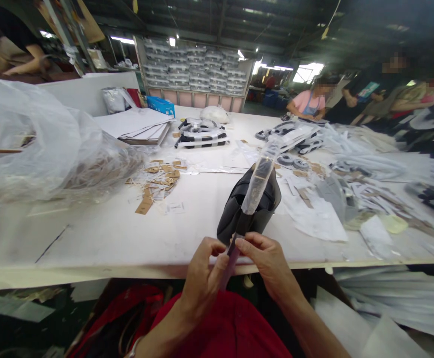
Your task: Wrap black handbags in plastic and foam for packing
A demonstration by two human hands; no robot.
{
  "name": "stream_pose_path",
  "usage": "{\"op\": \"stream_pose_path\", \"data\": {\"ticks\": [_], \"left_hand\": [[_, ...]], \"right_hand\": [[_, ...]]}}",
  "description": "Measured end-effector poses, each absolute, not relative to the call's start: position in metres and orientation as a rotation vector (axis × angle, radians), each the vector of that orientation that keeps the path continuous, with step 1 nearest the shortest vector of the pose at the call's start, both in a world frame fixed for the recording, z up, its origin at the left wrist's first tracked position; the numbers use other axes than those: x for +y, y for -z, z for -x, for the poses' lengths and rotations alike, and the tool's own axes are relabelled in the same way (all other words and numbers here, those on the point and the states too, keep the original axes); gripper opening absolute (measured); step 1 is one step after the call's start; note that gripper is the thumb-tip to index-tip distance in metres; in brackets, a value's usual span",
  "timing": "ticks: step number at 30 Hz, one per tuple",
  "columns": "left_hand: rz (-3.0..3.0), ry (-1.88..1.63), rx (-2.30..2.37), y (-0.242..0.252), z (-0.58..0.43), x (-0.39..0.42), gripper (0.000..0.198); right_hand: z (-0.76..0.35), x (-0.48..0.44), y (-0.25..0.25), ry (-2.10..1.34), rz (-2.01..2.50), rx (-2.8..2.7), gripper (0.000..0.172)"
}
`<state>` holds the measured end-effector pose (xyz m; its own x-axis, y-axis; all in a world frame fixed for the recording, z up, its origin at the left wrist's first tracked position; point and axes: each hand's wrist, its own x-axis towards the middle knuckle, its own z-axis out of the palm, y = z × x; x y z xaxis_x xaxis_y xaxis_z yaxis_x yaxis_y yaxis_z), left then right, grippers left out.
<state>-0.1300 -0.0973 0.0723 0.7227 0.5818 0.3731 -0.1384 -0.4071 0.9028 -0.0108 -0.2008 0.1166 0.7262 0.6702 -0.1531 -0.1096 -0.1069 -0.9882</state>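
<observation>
2 hands pinch the lower end of a plastic-sleeved strap over the near edge of a work table.

The left hand (204,276) and the right hand (267,263) each close thumb and fingertips on the dark strap (256,186), meeting at its bottom end just in front of the table (108,233) edge. The strap slants up and away to the right inside a clear sleeve, crossing the black bag (230,214) that sits on the table right behind the hands. Brown paper tags (161,179) lie scattered to the left, beside a big clear plastic sack (34,144). White paper scraps (314,214) lie right of the bag. A person in pink (306,102) leans at the far side.
</observation>
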Motion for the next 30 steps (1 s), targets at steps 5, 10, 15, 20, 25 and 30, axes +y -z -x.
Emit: {"op": "stream_pose_path", "data": {"ticks": [5, 10, 15, 20, 25, 30], "left_hand": [[-1.339, -0.311, 0.257, -0.071, 0.105, -0.102, 0.038], [-1.386, -0.372, 0.429, -0.056, 0.099, -0.111, 0.044], [-1.598, -0.521, 0.498, -0.047, 0.096, -0.103, 0.043], [-1.598, -0.568, 0.604, -0.048, 0.092, -0.109, 0.046], [-1.615, -0.567, 0.640, -0.049, 0.090, -0.106, 0.048], [-1.618, -0.607, 0.624, -0.053, 0.089, -0.102, 0.046]], "right_hand": [[0.011, -0.200, -0.117, -0.813, 1.434, -0.416, 0.031], [0.011, -0.197, -0.117, -0.789, 1.397, -0.374, 0.040], [0.003, -0.196, -0.111, -0.852, 1.376, -0.333, 0.046], [-0.004, -0.195, -0.106, -0.865, 1.368, -0.370, 0.043], [-0.014, -0.204, -0.113, -0.639, 1.520, -0.438, 0.025], [-0.021, -0.216, -0.139, -0.136, 1.670, -0.644, 0.015]]}}
